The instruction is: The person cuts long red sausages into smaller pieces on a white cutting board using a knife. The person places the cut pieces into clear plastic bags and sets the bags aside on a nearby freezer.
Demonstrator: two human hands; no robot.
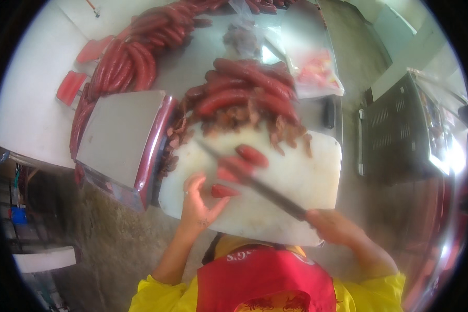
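Observation:
My right hand (330, 224) grips the handle of a long knife (275, 195). Its blade reaches left across a white cutting board (301, 166) and is blurred toward the tip. Just beyond and under the blade are cut pieces of red sausage, one of them a stubby chunk (252, 155). A smaller sausage piece (223, 191) lies by my left hand (198, 200), whose thumb and fingers are spread around its near left side; whether they touch it I cannot tell. At the board's far side, whole red sausages (244, 88) are heaped behind brown thin slices (234, 117).
Left of the board stands a box-shaped device with a flat metal top (122, 132). Many long sausages (125, 67) line the metal table's far left. A clear plastic bag with pinkish pieces (314, 70) lies at the far right. A metal cabinet (398, 130) stands across the floor.

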